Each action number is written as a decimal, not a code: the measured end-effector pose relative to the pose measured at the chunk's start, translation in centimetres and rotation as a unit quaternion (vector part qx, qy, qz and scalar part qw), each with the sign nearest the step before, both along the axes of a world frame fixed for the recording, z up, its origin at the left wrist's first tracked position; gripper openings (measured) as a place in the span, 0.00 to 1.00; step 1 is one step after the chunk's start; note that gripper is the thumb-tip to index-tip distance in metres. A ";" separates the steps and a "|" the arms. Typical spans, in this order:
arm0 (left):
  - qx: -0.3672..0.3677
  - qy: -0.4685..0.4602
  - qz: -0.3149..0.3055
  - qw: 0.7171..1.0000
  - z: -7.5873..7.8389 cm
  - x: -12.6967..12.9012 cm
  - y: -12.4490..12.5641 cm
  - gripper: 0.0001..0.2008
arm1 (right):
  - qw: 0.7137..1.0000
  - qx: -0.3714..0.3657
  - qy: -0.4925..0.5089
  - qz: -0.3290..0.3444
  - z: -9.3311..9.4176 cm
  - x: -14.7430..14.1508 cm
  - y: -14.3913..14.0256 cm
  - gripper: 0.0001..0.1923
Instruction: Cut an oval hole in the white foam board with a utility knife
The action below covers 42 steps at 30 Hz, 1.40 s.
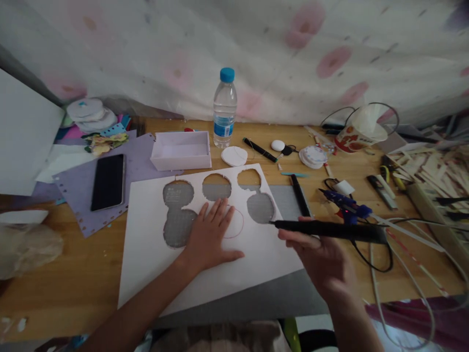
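A white foam board (146,274) with several round holes lies on a grey cutting mat (264,298). My left hand (208,234) rests flat on the board, fingers spread, partly covering a circle drawn in red (240,230). In my right hand (326,264) is a long black pen-shaped tool (330,230), held nearly level with its thin tip pointing left. That tip is by the lower right edge of a hole, near the board's right side; whether it touches the board I cannot tell. A white disc (234,156) lies behind the board.
A water bottle (224,110) and a white open box (181,150) stand at the back. The phone (108,182) lies left on purple paper. To the right are a blue glue gun (346,204), cables, a utility knife (381,191) and a paper cup (357,139).
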<state>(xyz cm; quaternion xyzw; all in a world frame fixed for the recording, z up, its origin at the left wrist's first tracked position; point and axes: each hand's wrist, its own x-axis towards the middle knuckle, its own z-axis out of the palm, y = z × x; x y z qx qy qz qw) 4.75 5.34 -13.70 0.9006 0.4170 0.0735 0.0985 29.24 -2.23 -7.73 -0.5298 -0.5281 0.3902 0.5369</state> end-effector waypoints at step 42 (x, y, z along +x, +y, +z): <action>0.004 -0.004 -0.018 1.000 0.0 0.1 0.3 0.52 | 0.937 0.130 -0.321 0.040 -5.3 -4.3 3.4 0.23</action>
